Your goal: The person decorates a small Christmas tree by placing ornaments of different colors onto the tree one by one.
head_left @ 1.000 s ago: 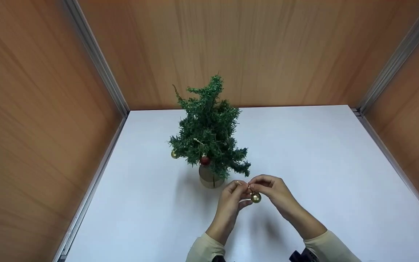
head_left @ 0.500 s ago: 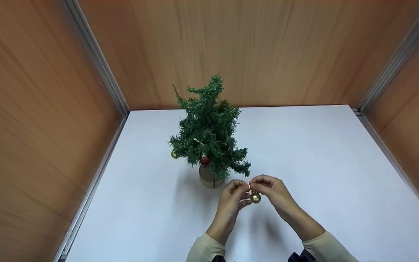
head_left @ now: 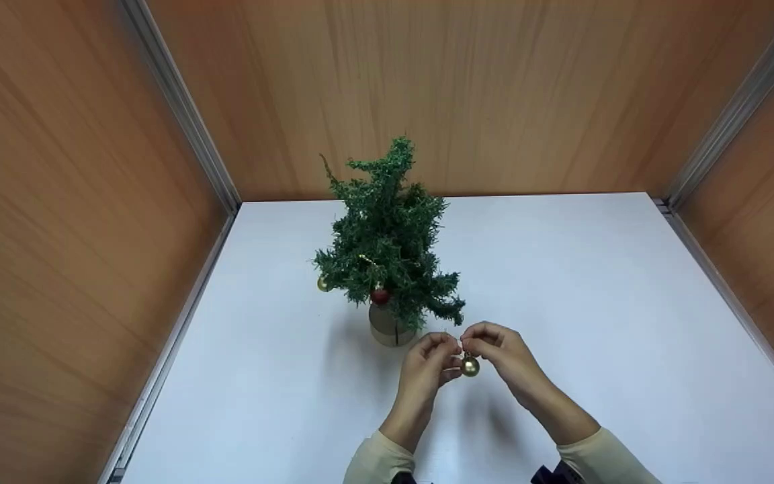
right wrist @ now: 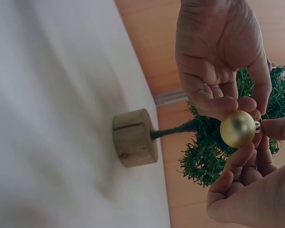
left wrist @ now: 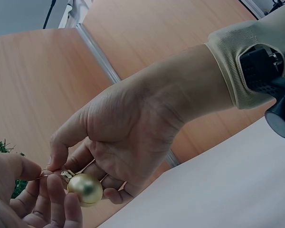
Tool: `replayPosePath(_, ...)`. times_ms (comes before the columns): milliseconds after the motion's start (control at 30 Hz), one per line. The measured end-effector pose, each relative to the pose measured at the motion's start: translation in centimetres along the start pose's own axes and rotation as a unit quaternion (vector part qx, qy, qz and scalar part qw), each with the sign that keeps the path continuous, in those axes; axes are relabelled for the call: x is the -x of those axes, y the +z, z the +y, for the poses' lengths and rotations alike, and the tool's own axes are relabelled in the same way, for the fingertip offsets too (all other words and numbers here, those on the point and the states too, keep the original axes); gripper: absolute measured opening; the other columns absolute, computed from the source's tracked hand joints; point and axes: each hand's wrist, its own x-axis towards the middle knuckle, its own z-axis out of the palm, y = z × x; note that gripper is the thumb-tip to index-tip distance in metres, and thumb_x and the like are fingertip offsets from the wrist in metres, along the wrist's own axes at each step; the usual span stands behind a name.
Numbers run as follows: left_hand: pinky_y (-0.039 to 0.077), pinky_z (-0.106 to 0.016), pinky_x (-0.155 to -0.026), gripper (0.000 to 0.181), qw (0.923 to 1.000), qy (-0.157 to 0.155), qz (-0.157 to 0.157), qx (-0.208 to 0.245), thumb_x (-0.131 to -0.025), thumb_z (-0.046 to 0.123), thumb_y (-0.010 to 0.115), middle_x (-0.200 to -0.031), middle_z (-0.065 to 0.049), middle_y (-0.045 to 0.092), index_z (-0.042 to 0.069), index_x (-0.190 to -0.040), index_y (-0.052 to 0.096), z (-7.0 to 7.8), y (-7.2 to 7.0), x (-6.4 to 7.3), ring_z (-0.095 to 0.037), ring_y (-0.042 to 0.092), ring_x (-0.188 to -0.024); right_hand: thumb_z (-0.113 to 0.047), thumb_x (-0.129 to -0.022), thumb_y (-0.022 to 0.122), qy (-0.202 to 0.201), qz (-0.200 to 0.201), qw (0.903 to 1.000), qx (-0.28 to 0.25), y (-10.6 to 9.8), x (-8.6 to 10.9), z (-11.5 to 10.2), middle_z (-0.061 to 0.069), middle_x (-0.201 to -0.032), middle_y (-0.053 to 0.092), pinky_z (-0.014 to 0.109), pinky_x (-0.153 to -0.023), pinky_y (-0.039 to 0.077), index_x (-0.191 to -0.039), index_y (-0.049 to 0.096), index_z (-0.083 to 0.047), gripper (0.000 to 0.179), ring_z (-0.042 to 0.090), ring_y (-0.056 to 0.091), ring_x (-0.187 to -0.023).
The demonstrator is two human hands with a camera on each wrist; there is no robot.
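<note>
A shiny gold Christmas bauble [head_left: 470, 366] with a gold cap hangs between my hands, in front of the small Christmas tree [head_left: 387, 235]. My left hand [head_left: 424, 366] pinches the bauble's thin gold hanging thread [left wrist: 40, 177] between thumb and forefinger. From the other side, the thumb and forefinger of my right hand [head_left: 509, 356] pinch the thread close to the cap. The fingertips of both hands nearly meet there. In the right wrist view the bauble [right wrist: 237, 129] lies in front of the lower fingers of both hands.
The tree stands on a round wooden base [right wrist: 135, 137] upon a white table [head_left: 595, 289]. A red bauble [head_left: 379, 296] and another gold bauble [head_left: 323, 284] hang from its lower branches. Wood panels [head_left: 494, 101] with metal edge strips enclose the table's back and sides.
The gold bauble has shifted very slightly left and down between the hands. Both hands stay almost in place, fingertips still together at the thread. The tree has not moved.
</note>
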Motion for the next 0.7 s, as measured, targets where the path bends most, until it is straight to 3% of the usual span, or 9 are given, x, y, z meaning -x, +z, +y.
replayPosePath(200,0.052,-0.033,-0.067,0.022,1.0000,-0.001,0.008,0.003,-0.082,0.016,0.063,-0.083,-0.008,0.059,-0.002,-0.095,0.058,0.1,-0.1,0.0,-0.018,0.059,-0.072,-0.012,-0.087,0.059,0.000,0.000,0.9999,0.011,0.0,0.1,-0.1,0.011,-0.093,0.062,0.038,-0.086,0.039,-0.098,0.061,0.003,0.019,0.024,0.055,-0.092)
replayPosePath(433,0.052,-0.032,-0.068,0.024,0.9999,-0.003,0.013,0.008,-0.082,0.014,0.064,-0.084,-0.010,0.061,-0.004,-0.096,0.058,0.0,-0.4,-0.1,-0.019,0.060,-0.074,-0.020,-0.086,0.061,0.006,0.003,0.9999,0.010,-0.7,-1.1,2.3,0.008,-0.101,0.063,0.040,-0.092,0.037,-0.100,0.066,-0.004,0.022,0.022,0.054,-0.100)
replayPosePath(700,0.051,-0.033,-0.070,0.024,0.9999,0.008,0.015,0.001,-0.083,0.015,0.063,-0.086,-0.009,0.060,-0.003,-0.098,0.058,0.1,-0.7,0.2,-0.019,0.060,-0.076,-0.026,-0.082,0.065,-0.021,0.010,0.9990,0.038,-0.6,-1.2,2.6,0.010,-0.095,0.064,0.037,-0.082,0.042,-0.094,0.067,-0.005,0.024,0.023,0.056,-0.091)
